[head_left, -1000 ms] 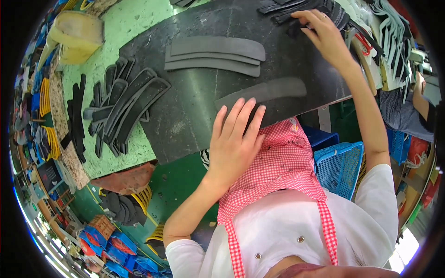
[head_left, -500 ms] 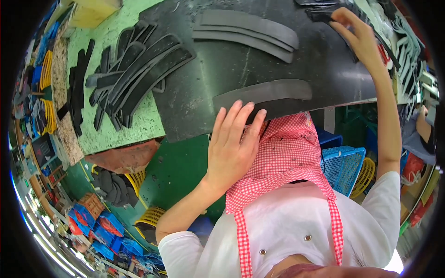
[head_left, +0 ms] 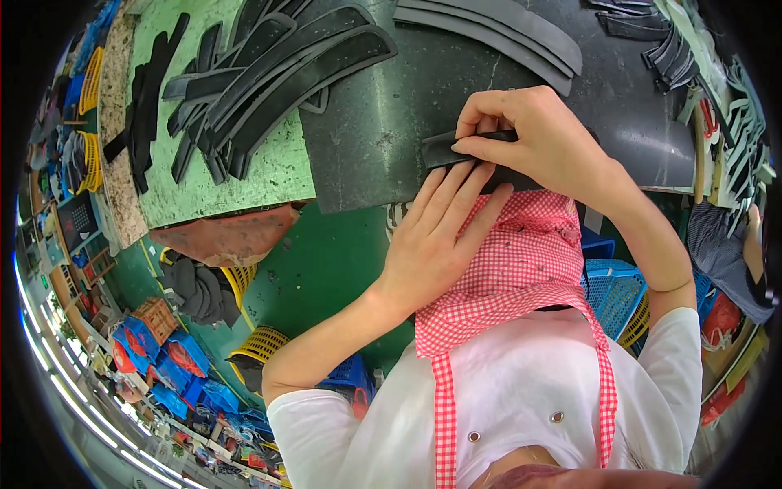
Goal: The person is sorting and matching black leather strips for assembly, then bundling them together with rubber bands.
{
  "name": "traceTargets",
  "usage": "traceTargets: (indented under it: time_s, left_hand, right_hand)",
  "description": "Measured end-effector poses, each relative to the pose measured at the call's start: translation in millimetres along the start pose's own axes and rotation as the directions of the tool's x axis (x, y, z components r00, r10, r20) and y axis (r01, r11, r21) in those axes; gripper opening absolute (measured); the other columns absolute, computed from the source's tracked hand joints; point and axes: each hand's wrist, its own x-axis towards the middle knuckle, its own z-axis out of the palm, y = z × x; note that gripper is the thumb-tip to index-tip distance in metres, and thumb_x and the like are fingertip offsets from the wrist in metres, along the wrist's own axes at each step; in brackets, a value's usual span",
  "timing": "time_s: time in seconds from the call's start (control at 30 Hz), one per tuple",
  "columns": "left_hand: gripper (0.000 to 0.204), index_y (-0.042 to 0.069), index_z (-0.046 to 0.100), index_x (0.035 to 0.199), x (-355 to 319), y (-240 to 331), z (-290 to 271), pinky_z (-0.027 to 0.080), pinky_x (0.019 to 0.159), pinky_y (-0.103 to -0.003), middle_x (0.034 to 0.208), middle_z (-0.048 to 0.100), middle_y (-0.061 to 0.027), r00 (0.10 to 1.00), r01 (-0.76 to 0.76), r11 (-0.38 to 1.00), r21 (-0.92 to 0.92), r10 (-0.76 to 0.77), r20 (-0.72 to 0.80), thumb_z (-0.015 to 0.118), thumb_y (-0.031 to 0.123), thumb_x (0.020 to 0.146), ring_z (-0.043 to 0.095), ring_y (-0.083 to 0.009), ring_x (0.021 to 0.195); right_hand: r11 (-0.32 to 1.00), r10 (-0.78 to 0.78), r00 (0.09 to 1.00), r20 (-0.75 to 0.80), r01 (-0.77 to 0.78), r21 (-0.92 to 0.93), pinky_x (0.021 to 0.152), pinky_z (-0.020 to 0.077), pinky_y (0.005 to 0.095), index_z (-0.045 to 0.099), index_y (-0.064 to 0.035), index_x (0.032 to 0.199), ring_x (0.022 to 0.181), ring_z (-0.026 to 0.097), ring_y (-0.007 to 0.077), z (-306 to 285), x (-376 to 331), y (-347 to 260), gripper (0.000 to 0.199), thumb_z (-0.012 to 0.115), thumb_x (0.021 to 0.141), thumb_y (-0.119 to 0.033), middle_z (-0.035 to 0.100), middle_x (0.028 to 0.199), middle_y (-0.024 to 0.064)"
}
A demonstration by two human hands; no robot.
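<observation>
Black rubber strip (head_left: 456, 147) pinched by right hand (head_left: 538, 143); curved strips (head_left: 269, 65) piled beside.

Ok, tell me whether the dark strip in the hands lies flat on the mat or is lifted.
Cannot tell. The right hand pinches the strip at the mat's near edge; the left hand covers what is under it.

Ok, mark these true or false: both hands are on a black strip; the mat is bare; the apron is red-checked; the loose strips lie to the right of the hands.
1. Both hands are on one black strip: true; right hand pinches it, left hand lies flat under it.
2. The mat is bare: false; curved strips lie on it.
3. The apron is red-checked: true.
4. The strip pile lies to the right of the hands: false; it lies upper left, on the green bench.
</observation>
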Motion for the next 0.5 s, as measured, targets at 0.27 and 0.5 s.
traceTargets:
  time_s: [0.27, 0.5]
  left_hand:
    - [0.064, 0.004, 0.059, 0.138, -9, 6, -8, 0.042, 0.111, -0.05, 0.143, 0.051, -0.0158, 0.988, 0.136, 0.985, -0.106, -0.143, -0.054, 0.071, 0.004, 0.074, 0.049, -0.0336, 0.134]
    - [0.073, 0.004, 0.052, 0.146, 0, 8, -8, 0.036, 0.105, -0.042, 0.139, 0.053, -0.01, 0.986, 0.167, 0.97, 0.175, -0.16, -0.056, 0.077, 0.025, 0.08, 0.051, -0.026, 0.128]
  right_hand:
    - [0.998, -0.011, 1.0, -0.016, 0.01, -0.067, 0.063, 0.0519, 0.0357, 0.07, -0.0028, 0.091, 0.066, 0.066, 0.0276, -2, -1, -1, 0.02, 0.076, 0.082, -0.02, 0.068, 0.073, 0.0123]
    - [0.952, 0.298, 0.954, -0.03, -0.295, 0.078, 0.058, 0.0494, 0.0278, 0.063, 0.0004, 0.093, 0.063, 0.065, 0.0138, -48, -54, 18, 0.025, 0.074, 0.09, -0.022, 0.069, 0.072, 0.0082]
